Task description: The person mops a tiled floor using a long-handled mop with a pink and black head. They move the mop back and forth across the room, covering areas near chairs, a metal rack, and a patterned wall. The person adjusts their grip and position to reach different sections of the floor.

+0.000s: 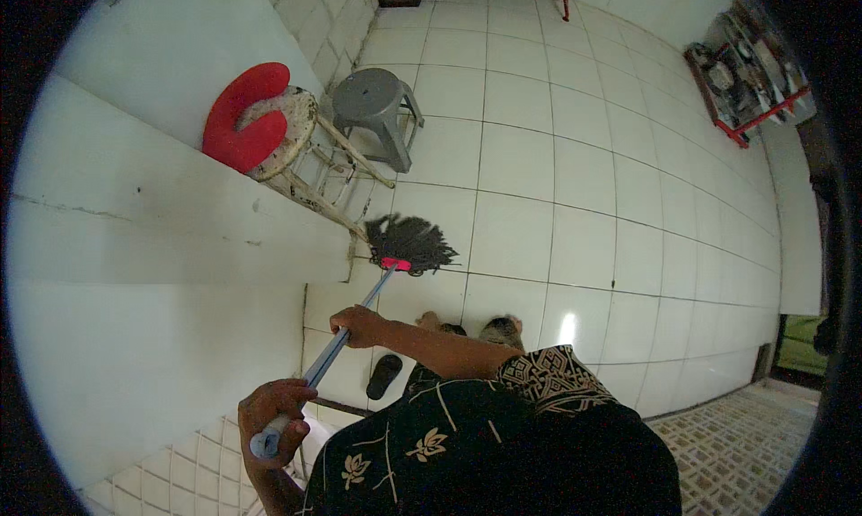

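I hold a string mop by its blue-grey pole (pixel 328 356). My left hand (pixel 273 415) is wrapped around the pole close to its top end. Lower down, my right hand (pixel 360 326) grips the same pole, its forearm crossing in front of my body. A pink socket (pixel 396 265) joins the pole to the dark grey mop head (pixel 412 242), whose strands spread over the white floor tiles (pixel 510 232). The strands lie against or very near a leg of a worn metal stool (pixel 303 135).
A red neck pillow (pixel 246 122) rests on the worn stool, beside a grey plastic stool (pixel 369 102). The white wall's corner (pixel 349 256) juts out left of the mop. One dark sandal (pixel 384 376) lies near my feet. A red-framed rack (pixel 747 78) stands far right.
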The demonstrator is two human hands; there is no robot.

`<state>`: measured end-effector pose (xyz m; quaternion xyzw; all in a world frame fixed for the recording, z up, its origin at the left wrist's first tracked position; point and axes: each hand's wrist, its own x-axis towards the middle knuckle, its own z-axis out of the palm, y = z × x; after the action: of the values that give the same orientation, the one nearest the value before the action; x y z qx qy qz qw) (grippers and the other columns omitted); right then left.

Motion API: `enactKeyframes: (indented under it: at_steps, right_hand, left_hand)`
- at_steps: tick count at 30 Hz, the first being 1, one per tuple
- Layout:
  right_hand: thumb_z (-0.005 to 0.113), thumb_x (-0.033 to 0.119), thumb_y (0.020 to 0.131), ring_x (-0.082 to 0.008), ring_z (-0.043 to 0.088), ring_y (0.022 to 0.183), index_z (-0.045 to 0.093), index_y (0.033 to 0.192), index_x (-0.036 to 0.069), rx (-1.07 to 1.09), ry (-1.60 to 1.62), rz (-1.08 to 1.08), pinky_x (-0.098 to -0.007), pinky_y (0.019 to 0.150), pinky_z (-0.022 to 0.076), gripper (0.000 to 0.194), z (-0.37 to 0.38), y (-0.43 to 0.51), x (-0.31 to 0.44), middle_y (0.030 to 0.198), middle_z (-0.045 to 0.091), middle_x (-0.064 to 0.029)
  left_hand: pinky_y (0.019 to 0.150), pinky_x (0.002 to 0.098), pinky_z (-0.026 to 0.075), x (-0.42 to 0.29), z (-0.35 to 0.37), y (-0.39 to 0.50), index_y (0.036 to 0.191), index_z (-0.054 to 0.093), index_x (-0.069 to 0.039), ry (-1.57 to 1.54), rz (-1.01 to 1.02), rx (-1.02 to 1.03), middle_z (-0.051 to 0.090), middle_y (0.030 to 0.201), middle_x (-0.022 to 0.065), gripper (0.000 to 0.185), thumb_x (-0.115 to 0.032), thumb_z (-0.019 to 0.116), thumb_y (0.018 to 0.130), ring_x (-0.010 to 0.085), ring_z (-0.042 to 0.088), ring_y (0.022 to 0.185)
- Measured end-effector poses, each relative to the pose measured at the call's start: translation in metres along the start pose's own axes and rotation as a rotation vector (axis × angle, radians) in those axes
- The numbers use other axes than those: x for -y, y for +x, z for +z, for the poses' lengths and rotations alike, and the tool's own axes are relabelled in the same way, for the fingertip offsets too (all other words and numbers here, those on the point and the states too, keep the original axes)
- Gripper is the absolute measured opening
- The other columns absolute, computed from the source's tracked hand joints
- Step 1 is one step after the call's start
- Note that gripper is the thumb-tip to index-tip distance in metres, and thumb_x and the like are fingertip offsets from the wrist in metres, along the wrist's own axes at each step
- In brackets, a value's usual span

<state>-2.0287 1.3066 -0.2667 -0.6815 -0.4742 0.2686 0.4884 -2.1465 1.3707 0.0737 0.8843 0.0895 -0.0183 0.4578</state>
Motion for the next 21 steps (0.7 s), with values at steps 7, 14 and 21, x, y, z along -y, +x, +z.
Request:
enactKeyframes:
  at_steps: [7,14,21]
  right_hand:
    - [0.070,0.042,0.073,-0.0361,0.063,0.090,0.064,0.094,0.011,0.019,-0.163,0.219,-0.0478,0.076,0.0504,0.038,-0.034,-0.084,0.018,0.094,0.064,-0.0147]
    - [0.069,0.052,0.071,-0.0350,0.063,0.098,0.067,0.098,0.010,-0.208,-0.286,0.599,-0.0505,0.084,0.0488,0.050,-0.062,-0.276,-0.001,0.101,0.065,-0.0146]
    - [0.073,0.022,0.059,-0.0367,0.061,0.094,0.065,0.085,0.008,-0.697,-0.436,0.754,-0.0461,0.083,0.0495,0.030,-0.055,-0.504,-0.035,0.094,0.066,-0.0148]
  left_hand:
    - [0.077,0.0436,0.053,-0.008,0.023,-0.001,0.069,0.056,-0.005,-0.144,0.161,0.104,0.069,0.084,0.0172,0.038,-0.038,0.071,0.079,0.0337,0.067,0.086]
    - [0.089,0.0454,0.047,-0.031,0.138,0.005,0.075,0.052,-0.005,-0.493,0.251,0.541,0.065,0.095,0.0185,0.022,-0.020,0.068,0.080,0.0332,0.062,0.098]
    - [0.093,0.0423,0.045,-0.054,0.300,-0.027,0.084,0.054,-0.006,-0.399,0.418,1.016,0.061,0.097,0.0129,0.014,-0.010,0.067,0.086,0.0271,0.059,0.106]
